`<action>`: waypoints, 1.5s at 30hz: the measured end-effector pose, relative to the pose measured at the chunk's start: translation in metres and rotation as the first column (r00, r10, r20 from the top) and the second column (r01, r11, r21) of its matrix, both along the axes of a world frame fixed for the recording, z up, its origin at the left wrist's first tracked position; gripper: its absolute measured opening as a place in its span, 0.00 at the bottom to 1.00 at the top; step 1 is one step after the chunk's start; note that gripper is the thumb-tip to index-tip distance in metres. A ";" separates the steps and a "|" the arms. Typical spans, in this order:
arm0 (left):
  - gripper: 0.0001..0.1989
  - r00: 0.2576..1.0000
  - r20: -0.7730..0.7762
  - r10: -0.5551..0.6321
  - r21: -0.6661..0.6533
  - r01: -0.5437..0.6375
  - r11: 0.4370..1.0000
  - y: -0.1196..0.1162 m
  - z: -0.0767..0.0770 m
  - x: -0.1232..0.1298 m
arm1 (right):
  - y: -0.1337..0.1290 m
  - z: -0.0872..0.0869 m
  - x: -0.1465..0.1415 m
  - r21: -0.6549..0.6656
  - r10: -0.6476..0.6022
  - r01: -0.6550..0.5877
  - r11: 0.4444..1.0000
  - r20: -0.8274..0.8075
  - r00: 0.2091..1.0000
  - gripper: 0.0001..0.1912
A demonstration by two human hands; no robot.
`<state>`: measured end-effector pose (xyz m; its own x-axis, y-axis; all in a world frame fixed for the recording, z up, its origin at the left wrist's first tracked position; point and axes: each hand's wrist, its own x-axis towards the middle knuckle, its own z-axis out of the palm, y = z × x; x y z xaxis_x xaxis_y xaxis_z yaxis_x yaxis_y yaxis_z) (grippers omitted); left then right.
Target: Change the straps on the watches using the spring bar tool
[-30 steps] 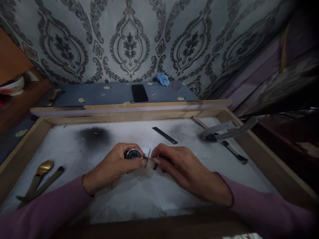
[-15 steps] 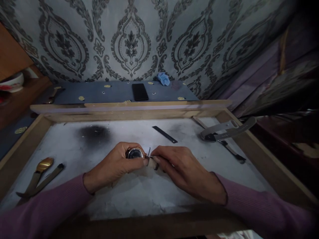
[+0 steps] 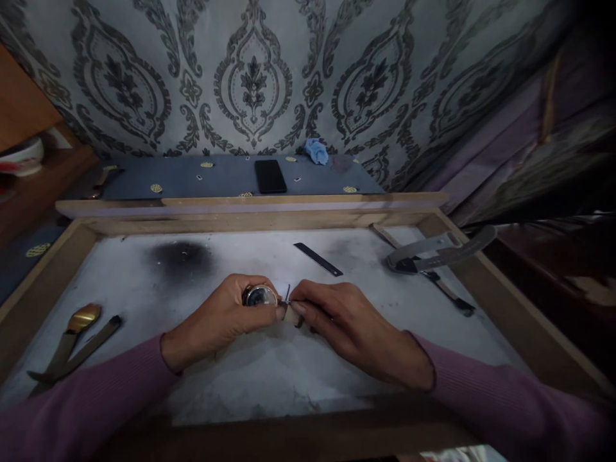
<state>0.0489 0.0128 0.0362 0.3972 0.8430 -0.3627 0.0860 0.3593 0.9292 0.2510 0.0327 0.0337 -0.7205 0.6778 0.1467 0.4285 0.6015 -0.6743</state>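
Observation:
A round watch (image 3: 260, 296) with a shiny case is gripped in my left hand (image 3: 226, 312), its face turned up. Just right of the case, my right hand (image 3: 344, 321) pinches a thin, pin-like metal piece (image 3: 287, 301) at the watch's edge. The exact kind of that piece is too small to tell. A pale strap-like piece (image 3: 291, 316) hangs below the right fingertips; how it joins the watch is hidden. Both hands are above the white bottom of a wooden tray (image 3: 231, 226).
A gold watch with a dark strap (image 3: 84, 317) lies at left. Behind my hands is a flat black strip (image 3: 318, 258). A watch with a grey strap (image 3: 426, 253) lies at right. Beyond the tray are a black phone (image 3: 270, 176) and a blue crumpled cloth (image 3: 316, 151).
My right fingertips have shifted very slightly left toward the watch. The left hand keeps its grip, and the watch glass catches more light.

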 end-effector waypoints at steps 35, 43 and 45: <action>0.11 1.000 0.021 0.006 0.029 -0.007 1.000 -0.002 0.006 0.000 | -0.002 0.001 0.000 0.014 -0.009 0.010 1.000 -0.027 1.000 0.10; 0.06 1.000 0.022 0.006 0.030 -0.006 1.000 -0.002 0.003 -0.001 | -0.001 0.001 -0.001 0.028 0.002 -0.001 1.000 -0.017 1.000 0.11; 0.06 1.000 0.016 0.005 0.026 -0.006 1.000 -0.002 0.002 -0.001 | -0.001 0.001 -0.001 0.025 0.005 -0.005 1.000 -0.010 1.000 0.12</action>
